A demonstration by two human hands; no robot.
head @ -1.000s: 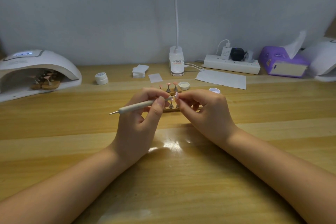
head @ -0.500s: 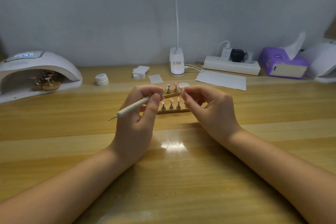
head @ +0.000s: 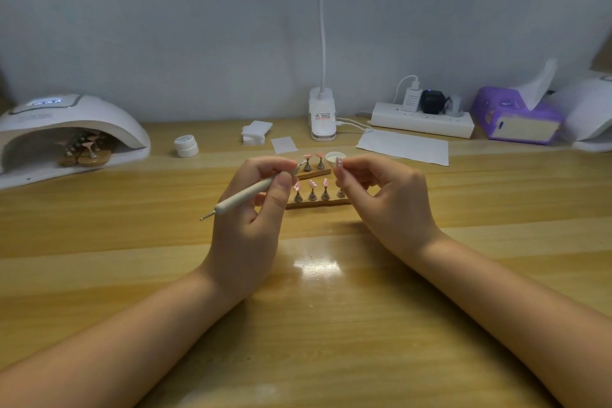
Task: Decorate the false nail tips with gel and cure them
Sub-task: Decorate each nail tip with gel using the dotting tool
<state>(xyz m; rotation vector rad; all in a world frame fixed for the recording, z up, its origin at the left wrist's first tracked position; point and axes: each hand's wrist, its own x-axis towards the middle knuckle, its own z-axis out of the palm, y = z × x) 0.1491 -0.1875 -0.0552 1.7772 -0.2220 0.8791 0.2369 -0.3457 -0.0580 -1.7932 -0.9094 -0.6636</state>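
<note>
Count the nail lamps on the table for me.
2. One white nail lamp stands at the far left, with nail stands inside it. A second white lamp sits at the far right edge, partly cut off by the frame.

Nail stands (head: 313, 190) crowd between hands; foreground table (head: 331, 325) open.

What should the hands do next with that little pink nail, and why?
Probably bring the dotting tool in the left hand back to the nail tip pinched by the right hand. The two are apart now, and one stand in the front holder looks bare, so the tip seems unfinished.
</note>
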